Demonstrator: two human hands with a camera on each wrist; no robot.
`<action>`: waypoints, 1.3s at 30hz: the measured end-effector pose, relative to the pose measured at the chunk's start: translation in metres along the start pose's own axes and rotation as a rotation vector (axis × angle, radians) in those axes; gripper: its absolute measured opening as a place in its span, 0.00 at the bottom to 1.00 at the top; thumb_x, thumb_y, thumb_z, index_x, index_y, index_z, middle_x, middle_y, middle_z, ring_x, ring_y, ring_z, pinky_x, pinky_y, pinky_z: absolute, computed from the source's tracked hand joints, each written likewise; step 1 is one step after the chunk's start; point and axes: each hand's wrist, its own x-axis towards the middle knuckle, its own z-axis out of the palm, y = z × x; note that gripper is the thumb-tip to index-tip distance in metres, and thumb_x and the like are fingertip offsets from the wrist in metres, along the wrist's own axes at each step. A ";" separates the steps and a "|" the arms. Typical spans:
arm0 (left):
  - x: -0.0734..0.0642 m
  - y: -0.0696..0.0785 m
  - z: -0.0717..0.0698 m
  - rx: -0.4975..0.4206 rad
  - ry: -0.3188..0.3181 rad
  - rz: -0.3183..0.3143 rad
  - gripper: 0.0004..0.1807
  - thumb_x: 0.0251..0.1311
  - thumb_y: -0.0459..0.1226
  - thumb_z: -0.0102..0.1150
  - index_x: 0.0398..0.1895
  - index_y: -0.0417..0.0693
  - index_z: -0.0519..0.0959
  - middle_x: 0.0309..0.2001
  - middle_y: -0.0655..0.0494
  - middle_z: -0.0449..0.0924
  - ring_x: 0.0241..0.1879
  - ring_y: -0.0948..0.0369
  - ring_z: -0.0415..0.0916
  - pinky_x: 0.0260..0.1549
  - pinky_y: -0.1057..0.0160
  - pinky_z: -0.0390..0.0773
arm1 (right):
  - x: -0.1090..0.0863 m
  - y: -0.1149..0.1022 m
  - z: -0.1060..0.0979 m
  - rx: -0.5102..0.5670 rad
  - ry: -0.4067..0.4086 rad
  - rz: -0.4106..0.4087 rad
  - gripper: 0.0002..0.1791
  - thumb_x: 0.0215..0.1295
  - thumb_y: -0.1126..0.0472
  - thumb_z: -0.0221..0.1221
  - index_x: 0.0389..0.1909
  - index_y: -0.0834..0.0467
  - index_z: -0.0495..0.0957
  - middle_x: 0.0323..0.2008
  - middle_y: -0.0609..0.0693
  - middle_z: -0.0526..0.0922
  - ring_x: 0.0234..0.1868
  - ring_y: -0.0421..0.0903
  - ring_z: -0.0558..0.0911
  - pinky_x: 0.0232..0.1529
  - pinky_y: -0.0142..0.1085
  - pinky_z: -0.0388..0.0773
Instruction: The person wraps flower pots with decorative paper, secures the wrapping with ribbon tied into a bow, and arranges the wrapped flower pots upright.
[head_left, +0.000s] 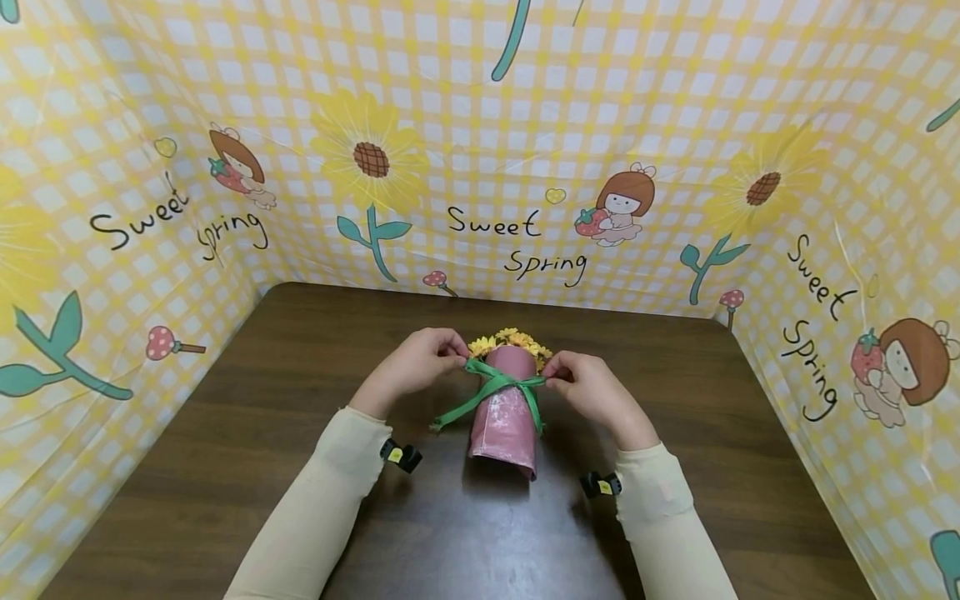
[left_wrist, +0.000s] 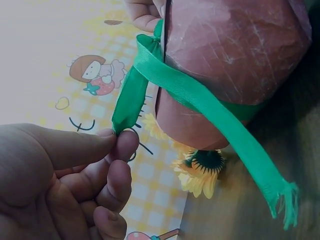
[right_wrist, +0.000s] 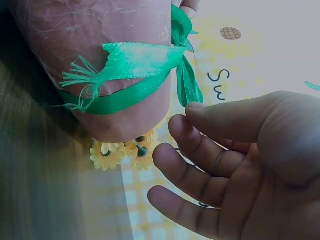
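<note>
A bouquet wrapped in pink paper (head_left: 504, 429) lies on the table, its yellow flowers (head_left: 507, 337) pointing away from me. Round the wrap runs a green ribbon (head_left: 491, 387), tied in a bow with two loops and two loose tails. My left hand (head_left: 420, 362) pinches the left loop between thumb and index finger. On the other side my right hand (head_left: 588, 385) pinches the tip of the right loop. In the left wrist view one frayed ribbon tail (left_wrist: 250, 155) hangs across the wrap. The other frayed tail (right_wrist: 130, 61) shows in the right wrist view.
The dark wooden table (head_left: 285, 483) extends around the bouquet. A yellow checked cloth (head_left: 480, 150) printed with flowers and figures stands behind the table and along both sides. Each wrist wears a small black camera, the left camera (head_left: 401, 455) and the right camera (head_left: 600, 484).
</note>
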 end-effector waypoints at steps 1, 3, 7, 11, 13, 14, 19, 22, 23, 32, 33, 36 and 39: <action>0.000 -0.001 0.000 -0.001 -0.001 -0.002 0.04 0.73 0.37 0.59 0.41 0.48 0.82 0.36 0.54 0.83 0.38 0.53 0.78 0.36 0.60 0.77 | 0.000 0.000 0.000 0.002 0.002 0.006 0.02 0.70 0.64 0.63 0.41 0.57 0.82 0.36 0.48 0.82 0.38 0.46 0.78 0.41 0.40 0.77; 0.001 -0.003 0.001 -0.007 -0.002 -0.008 0.04 0.73 0.36 0.59 0.41 0.48 0.82 0.36 0.52 0.83 0.40 0.50 0.79 0.36 0.60 0.77 | 0.001 0.001 0.000 0.001 0.004 0.015 0.02 0.70 0.64 0.63 0.41 0.57 0.82 0.37 0.48 0.83 0.38 0.46 0.78 0.42 0.40 0.78; 0.003 -0.007 0.002 -0.017 0.008 -0.023 0.03 0.73 0.36 0.59 0.41 0.47 0.82 0.37 0.51 0.83 0.44 0.43 0.80 0.36 0.59 0.77 | 0.003 0.004 0.001 -0.009 0.010 0.022 0.02 0.71 0.64 0.62 0.41 0.57 0.82 0.37 0.48 0.83 0.39 0.46 0.79 0.43 0.41 0.78; 0.007 -0.014 0.006 0.001 0.004 -0.034 0.03 0.71 0.35 0.60 0.39 0.46 0.82 0.36 0.48 0.84 0.39 0.48 0.79 0.33 0.61 0.75 | 0.006 0.008 0.004 -0.012 0.008 0.037 0.02 0.71 0.64 0.62 0.40 0.58 0.82 0.36 0.48 0.83 0.38 0.46 0.79 0.42 0.41 0.78; 0.008 -0.018 0.009 0.020 -0.019 -0.044 0.02 0.70 0.34 0.61 0.39 0.45 0.82 0.36 0.47 0.84 0.35 0.53 0.78 0.32 0.62 0.75 | 0.007 0.011 0.006 -0.010 -0.007 0.048 0.02 0.70 0.64 0.62 0.39 0.58 0.82 0.35 0.48 0.83 0.37 0.45 0.78 0.41 0.40 0.77; 0.009 -0.020 0.010 0.027 -0.034 -0.049 0.02 0.69 0.33 0.61 0.39 0.44 0.82 0.35 0.47 0.83 0.33 0.55 0.76 0.31 0.62 0.75 | 0.008 0.012 0.007 -0.005 -0.016 0.056 0.02 0.70 0.64 0.62 0.39 0.58 0.82 0.34 0.48 0.82 0.36 0.45 0.77 0.40 0.39 0.76; 0.010 -0.026 0.020 0.023 -0.147 -0.103 0.07 0.71 0.37 0.60 0.37 0.44 0.84 0.33 0.49 0.83 0.31 0.57 0.78 0.31 0.61 0.76 | 0.009 0.017 0.014 0.084 -0.085 0.134 0.08 0.74 0.61 0.59 0.40 0.62 0.82 0.32 0.53 0.82 0.33 0.47 0.79 0.35 0.37 0.76; 0.010 -0.027 0.025 -0.021 -0.231 -0.147 0.14 0.73 0.45 0.58 0.36 0.46 0.85 0.32 0.50 0.83 0.31 0.55 0.79 0.30 0.61 0.76 | 0.009 0.019 0.019 0.189 -0.151 0.210 0.15 0.77 0.58 0.55 0.42 0.66 0.82 0.33 0.57 0.84 0.33 0.49 0.83 0.34 0.39 0.80; 0.011 -0.028 0.027 -0.040 -0.256 -0.160 0.16 0.74 0.48 0.57 0.34 0.46 0.84 0.30 0.51 0.82 0.29 0.56 0.78 0.28 0.61 0.75 | 0.009 0.020 0.021 0.227 -0.173 0.243 0.16 0.77 0.56 0.54 0.43 0.67 0.82 0.34 0.58 0.85 0.34 0.50 0.84 0.34 0.40 0.81; 0.011 -0.025 0.033 -0.205 -0.348 -0.245 0.25 0.73 0.52 0.56 0.21 0.47 0.69 0.21 0.56 0.65 0.21 0.58 0.61 0.22 0.61 0.66 | 0.012 0.026 0.035 0.503 -0.308 0.364 0.17 0.78 0.55 0.50 0.43 0.66 0.80 0.34 0.57 0.86 0.35 0.53 0.87 0.37 0.47 0.87; 0.011 -0.025 0.034 -0.212 -0.350 -0.251 0.25 0.73 0.52 0.57 0.21 0.46 0.69 0.21 0.55 0.65 0.21 0.58 0.61 0.22 0.61 0.66 | 0.012 0.026 0.035 0.533 -0.321 0.371 0.18 0.78 0.55 0.51 0.43 0.67 0.79 0.33 0.56 0.86 0.35 0.52 0.86 0.38 0.48 0.87; 0.011 -0.024 0.034 -0.209 -0.355 -0.255 0.23 0.72 0.51 0.58 0.24 0.45 0.73 0.23 0.53 0.70 0.23 0.58 0.64 0.22 0.62 0.68 | 0.012 0.028 0.035 0.606 -0.357 0.381 0.18 0.79 0.54 0.51 0.44 0.67 0.79 0.32 0.54 0.86 0.34 0.50 0.86 0.40 0.49 0.87; 0.010 -0.023 0.034 -0.215 -0.363 -0.263 0.21 0.72 0.51 0.59 0.28 0.44 0.75 0.27 0.52 0.74 0.25 0.58 0.67 0.23 0.63 0.70 | 0.012 0.028 0.035 0.666 -0.380 0.386 0.18 0.79 0.53 0.52 0.46 0.68 0.78 0.32 0.54 0.86 0.32 0.48 0.86 0.42 0.50 0.87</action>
